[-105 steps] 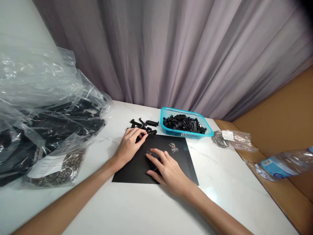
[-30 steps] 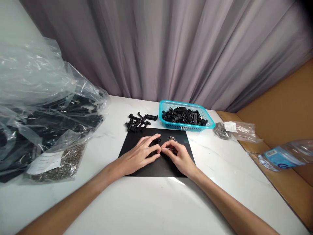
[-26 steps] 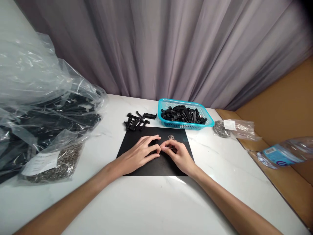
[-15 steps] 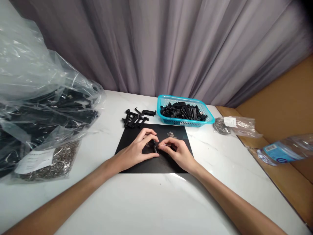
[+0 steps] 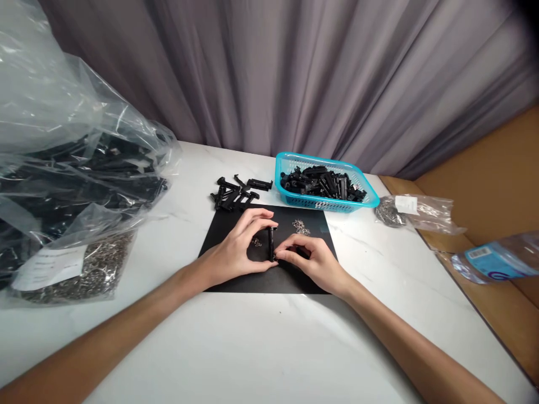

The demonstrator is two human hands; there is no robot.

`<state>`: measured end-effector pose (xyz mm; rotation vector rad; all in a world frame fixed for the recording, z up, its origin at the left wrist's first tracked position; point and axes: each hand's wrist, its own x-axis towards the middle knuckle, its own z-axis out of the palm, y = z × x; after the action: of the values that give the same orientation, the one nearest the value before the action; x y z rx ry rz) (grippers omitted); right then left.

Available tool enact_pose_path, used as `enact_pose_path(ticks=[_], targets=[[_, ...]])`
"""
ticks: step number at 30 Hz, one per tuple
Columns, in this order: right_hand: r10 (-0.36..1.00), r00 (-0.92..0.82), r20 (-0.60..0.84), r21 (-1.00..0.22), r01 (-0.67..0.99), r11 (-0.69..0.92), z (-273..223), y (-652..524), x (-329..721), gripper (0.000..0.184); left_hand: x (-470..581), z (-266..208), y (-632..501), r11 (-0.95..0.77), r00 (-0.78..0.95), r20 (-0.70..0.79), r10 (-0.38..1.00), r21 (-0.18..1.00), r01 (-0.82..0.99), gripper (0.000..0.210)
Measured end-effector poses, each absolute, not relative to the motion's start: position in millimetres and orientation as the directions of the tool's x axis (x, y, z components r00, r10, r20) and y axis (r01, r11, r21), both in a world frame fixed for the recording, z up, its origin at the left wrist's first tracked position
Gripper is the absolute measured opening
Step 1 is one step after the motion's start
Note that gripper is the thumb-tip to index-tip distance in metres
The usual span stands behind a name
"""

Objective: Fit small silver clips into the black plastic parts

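Observation:
Over a black mat (image 5: pixel 236 283), my left hand (image 5: pixel 236 247) grips a slim black plastic part (image 5: pixel 270 244) by its two ends, thumb at the near end and fingers at the far end. The fingertips of my right hand (image 5: pixel 311 258) are pinched together against the near end of that part. Whatever lies between them is too small to make out. Beyond my right hand, a little heap of small metal pieces (image 5: pixel 301 227) lies on the mat. A few more metal pieces (image 5: pixel 256 242) lie near my left fingers.
Several loose black parts (image 5: pixel 231 193) lie behind the mat. A blue basket (image 5: pixel 370 197) holds many more. Left are a large clear bag (image 5: pixel 84 146) of black parts and a bag of metal pieces (image 5: pixel 105 266). Right are another small bag (image 5: pixel 389 212), a plastic bottle (image 5: pixel 488 262) and cardboard (image 5: pixel 475 196).
The black part has turned more upright in my left hand. My right fingertips have moved in against its near end. The whole view has shifted slightly.

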<state>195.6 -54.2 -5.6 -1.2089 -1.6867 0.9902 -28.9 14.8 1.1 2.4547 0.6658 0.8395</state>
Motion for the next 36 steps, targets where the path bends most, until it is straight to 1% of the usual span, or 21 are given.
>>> enact_pose_path(ticks=[4,8,11,15,20,22,24,25,27,29,32,34,36], targets=[[0.950,-0.224,0.217,-0.868,0.401,0.293,-4,-57,196,0.015,-28,2,15,-0.807,0.703,0.465,0.537,0.527,0.268,0.059],[0.904,-0.276,0.327,-0.735,0.527,0.427,-4,-60,195,0.013,-28,-1,17,-0.818,0.711,0.460,0.532,0.495,0.291,0.063],[0.878,-0.302,0.372,-0.675,0.562,0.479,-4,-63,194,0.013,-29,-3,17,-0.793,0.709,0.417,0.568,0.507,0.337,0.068],[0.839,-0.376,0.394,-0.599,0.588,0.544,-1,-64,198,0.017,-29,-2,16,-0.766,0.709,0.381,0.594,0.537,0.353,0.068],[0.772,-0.496,0.397,-0.385,0.674,0.631,5,-65,199,0.030,-29,-2,16,-0.766,0.705,0.383,0.597,0.533,0.359,0.070],[0.757,-0.529,0.383,-0.304,0.702,0.644,7,-67,197,0.033,-29,-3,17,-0.771,0.706,0.385,0.594,0.521,0.366,0.071],[0.749,-0.554,0.364,-0.252,0.715,0.652,8,-69,196,0.034,-29,-4,16,-0.783,0.713,0.392,0.582,0.506,0.362,0.072],[0.749,-0.559,0.356,-0.246,0.717,0.652,8,-69,196,0.033,-30,-5,16,-0.791,0.716,0.398,0.573,0.498,0.356,0.072],[0.757,-0.553,0.346,-0.293,0.703,0.648,8,-70,197,0.031,-30,-5,16,-0.805,0.718,0.417,0.558,0.482,0.346,0.072],[0.780,-0.524,0.343,-0.393,0.674,0.626,7,-69,199,0.027,-30,-4,15,-0.814,0.717,0.430,0.548,0.473,0.338,0.071],[0.840,-0.441,0.315,-0.550,0.636,0.540,6,-65,201,0.018,-30,-3,14,-0.813,0.723,0.424,0.545,0.477,0.333,0.070],[0.877,-0.394,0.277,-0.628,0.617,0.475,6,-62,200,0.013,-30,-3,14,-0.810,0.727,0.415,0.547,0.481,0.335,0.070],[0.895,-0.374,0.243,-0.678,0.594,0.432,6,-60,200,0.011,-30,-3,15,-0.809,0.727,0.413,0.549,0.480,0.338,0.070]])
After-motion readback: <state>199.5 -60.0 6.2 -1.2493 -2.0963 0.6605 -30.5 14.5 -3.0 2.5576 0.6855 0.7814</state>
